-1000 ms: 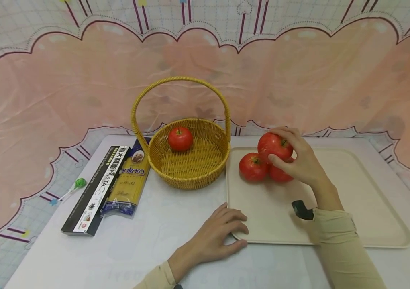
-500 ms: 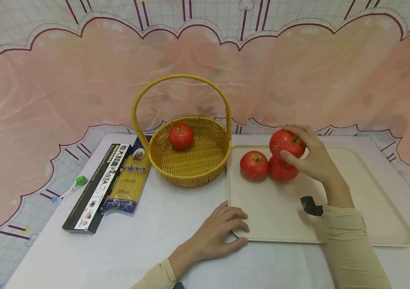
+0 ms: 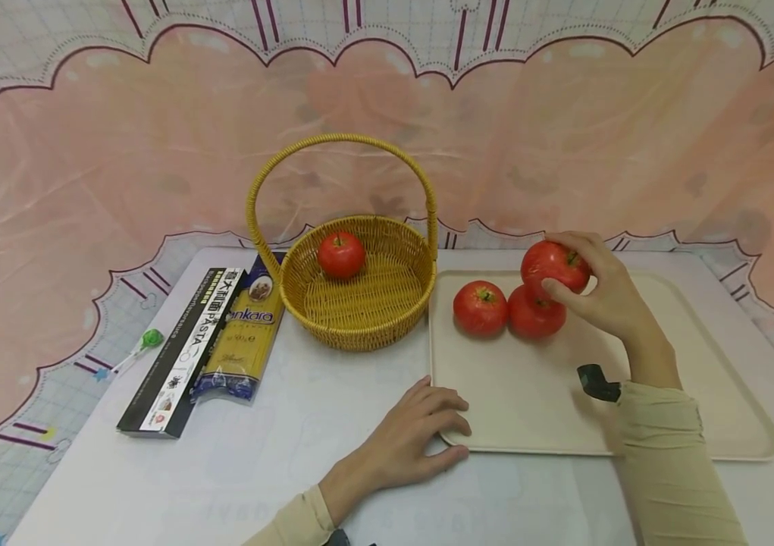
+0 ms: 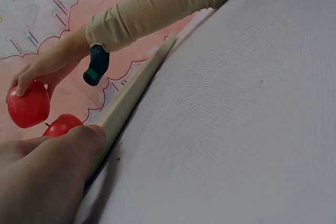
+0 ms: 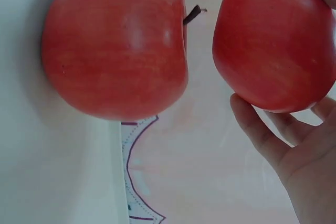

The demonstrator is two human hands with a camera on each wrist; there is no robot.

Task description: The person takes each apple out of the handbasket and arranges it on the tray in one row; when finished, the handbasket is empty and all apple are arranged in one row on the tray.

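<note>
My right hand [image 3: 608, 292] holds a red apple [image 3: 553, 268] raised over the tray, fingers over its top and thumb at its near side. In the right wrist view, a gap separates this held apple [image 5: 275, 43] from a stemmed apple [image 5: 115, 45] on the tray. Two apples sit side by side on the beige tray [image 3: 516, 409]: a left one [image 3: 480, 309] and a right one [image 3: 535, 315], partly covered by the held apple in the head view. Relaxed and spread, the fingers of my left hand [image 3: 410, 440] rest on the tray's near left corner.
A yellow wicker basket [image 3: 359, 337] with a tall handle stands left of the tray, one apple [image 3: 341, 255] inside. Beside it lie a pasta packet [image 3: 243, 341], a black-and-white pasta box [image 3: 182, 353] and a green lollipop [image 3: 151, 338]. A patterned curtain hangs behind the table.
My right hand has shifted to the right with the apple, uncovering more of the right apple on the tray. The left hand stays at the tray corner. The view has tilted slightly.
</note>
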